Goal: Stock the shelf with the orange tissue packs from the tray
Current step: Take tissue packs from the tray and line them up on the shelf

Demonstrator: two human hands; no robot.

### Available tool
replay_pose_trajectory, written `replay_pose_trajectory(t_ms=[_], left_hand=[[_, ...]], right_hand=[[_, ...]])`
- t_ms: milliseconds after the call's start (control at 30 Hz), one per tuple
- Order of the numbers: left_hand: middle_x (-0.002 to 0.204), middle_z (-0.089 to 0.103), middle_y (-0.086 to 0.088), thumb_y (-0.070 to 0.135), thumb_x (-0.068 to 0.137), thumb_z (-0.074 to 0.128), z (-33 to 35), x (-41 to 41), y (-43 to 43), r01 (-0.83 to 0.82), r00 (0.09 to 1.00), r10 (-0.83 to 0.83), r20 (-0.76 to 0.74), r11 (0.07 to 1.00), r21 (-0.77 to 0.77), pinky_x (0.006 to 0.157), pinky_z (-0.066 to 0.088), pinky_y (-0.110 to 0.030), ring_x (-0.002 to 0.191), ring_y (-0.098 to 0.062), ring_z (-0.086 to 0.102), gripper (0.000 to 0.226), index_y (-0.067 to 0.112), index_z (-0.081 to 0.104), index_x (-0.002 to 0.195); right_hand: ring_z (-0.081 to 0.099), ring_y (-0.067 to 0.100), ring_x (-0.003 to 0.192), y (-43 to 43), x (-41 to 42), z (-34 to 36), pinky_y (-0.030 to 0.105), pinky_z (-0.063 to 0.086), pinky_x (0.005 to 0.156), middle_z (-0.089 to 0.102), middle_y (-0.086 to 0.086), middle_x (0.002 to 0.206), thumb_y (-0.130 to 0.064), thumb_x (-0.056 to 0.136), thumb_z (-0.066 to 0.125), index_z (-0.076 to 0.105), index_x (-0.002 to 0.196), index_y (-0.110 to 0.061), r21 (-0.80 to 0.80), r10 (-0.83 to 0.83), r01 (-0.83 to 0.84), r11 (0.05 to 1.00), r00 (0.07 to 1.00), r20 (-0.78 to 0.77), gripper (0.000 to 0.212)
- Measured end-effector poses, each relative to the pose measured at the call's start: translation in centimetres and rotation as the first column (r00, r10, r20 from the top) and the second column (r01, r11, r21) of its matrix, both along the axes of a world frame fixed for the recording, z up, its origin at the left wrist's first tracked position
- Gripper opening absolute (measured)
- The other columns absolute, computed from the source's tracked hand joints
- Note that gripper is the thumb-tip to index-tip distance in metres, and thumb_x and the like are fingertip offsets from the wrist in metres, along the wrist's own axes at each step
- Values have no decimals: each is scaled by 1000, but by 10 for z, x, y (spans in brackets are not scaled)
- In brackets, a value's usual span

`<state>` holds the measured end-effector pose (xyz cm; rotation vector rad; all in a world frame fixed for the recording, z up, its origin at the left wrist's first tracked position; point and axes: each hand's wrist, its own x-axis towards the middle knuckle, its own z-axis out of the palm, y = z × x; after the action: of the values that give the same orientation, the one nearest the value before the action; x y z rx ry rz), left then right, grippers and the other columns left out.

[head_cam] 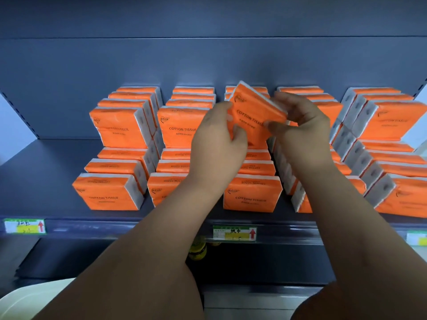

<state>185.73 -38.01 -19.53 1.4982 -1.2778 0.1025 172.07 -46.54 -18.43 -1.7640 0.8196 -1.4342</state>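
An orange tissue pack [250, 112] printed "COTTON TISSUE" is held tilted above the middle of the grey shelf [46, 172]. My left hand [217, 144] grips its lower left edge, thumb on the front. My right hand [302, 125] pinches its right side from above. Several rows of the same orange packs [120, 128] stand stacked two high across the shelf, from left of centre to the right edge. The held pack hangs over the third stack from the left, whose upper front place is hidden by my hands.
A pale tray edge [20, 301] shows at the bottom left. Price labels [234, 233] sit on the shelf's front rail. The shelf's left end bears no packs. A yellow item [197, 249] sits on the lower shelf. The grey back panel rises behind the packs.
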Motion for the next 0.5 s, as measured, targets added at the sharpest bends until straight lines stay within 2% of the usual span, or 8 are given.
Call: replay_pose_trajectory(t_ms=[100, 167, 233, 300, 333, 433, 500], left_hand=[[111, 60, 6, 15, 92, 60, 0, -6, -1, 2, 993, -2, -116, 1000, 5, 83, 52, -24, 99, -9, 60, 39, 21, 58, 130], [113, 55, 4, 13, 91, 62, 2, -5, 0, -49, 984, 46, -173, 999, -12, 80, 46, -15, 99, -6, 55, 36, 20, 56, 126], [119, 51, 3, 13, 91, 64, 3, -1, -1, -83, 982, 86, -166, 996, 26, 79, 40, -7, 99, -1, 49, 37, 20, 53, 126], [120, 52, 2, 12, 91, 63, 0, 2, -3, -44, 988, 58, -142, 994, 96, 82, 39, -4, 95, 4, 47, 32, 17, 58, 122], [117, 55, 1, 12, 89, 62, -2, 3, -5, -14, 990, 31, -137, 992, 124, 84, 42, -7, 94, 3, 49, 26, 17, 61, 115], [103, 64, -2, 20, 82, 56, -4, 4, -8, 44, 983, -17, -185, 988, 145, 85, 55, -37, 96, -13, 61, 19, 19, 66, 99], [101, 65, -1, 19, 83, 57, -1, 6, -6, 58, 970, -20, -241, 986, 153, 83, 56, -39, 96, -16, 64, 17, 21, 64, 98]], right_hand=[[60, -22, 86, 4, 0, 1, 2, 46, 77, 68, -12, 108, 21, 79, 67, 71, 123, -9, -17, 10, -10, 1000, 999, -45, 53], [61, -21, 88, 4, 0, 2, 3, 47, 77, 68, -15, 108, 21, 79, 66, 72, 121, -11, -7, 23, -23, 1000, 998, -65, 53], [64, -16, 93, 1, 0, 1, 7, 49, 79, 70, -17, 108, 21, 77, 65, 74, 116, -16, -3, 9, -9, 1000, 997, -80, 55], [66, -12, 97, -3, -1, -1, 9, 50, 81, 71, -20, 106, 21, 75, 61, 75, 112, -21, -9, -10, 9, 1000, 997, -81, 57], [66, -11, 98, -3, -1, -1, 10, 50, 81, 71, -20, 107, 21, 74, 60, 75, 112, -21, -14, -15, 14, 1000, 997, -78, 58], [61, -17, 97, -3, 1, -3, 7, 49, 82, 69, -9, 114, 17, 77, 64, 71, 116, -22, -36, -63, 60, 998, 994, -89, 56], [59, -22, 92, -4, 3, -5, 3, 46, 78, 65, -1, 121, 12, 79, 69, 66, 113, -31, -24, -108, 106, 994, 991, -84, 55]])
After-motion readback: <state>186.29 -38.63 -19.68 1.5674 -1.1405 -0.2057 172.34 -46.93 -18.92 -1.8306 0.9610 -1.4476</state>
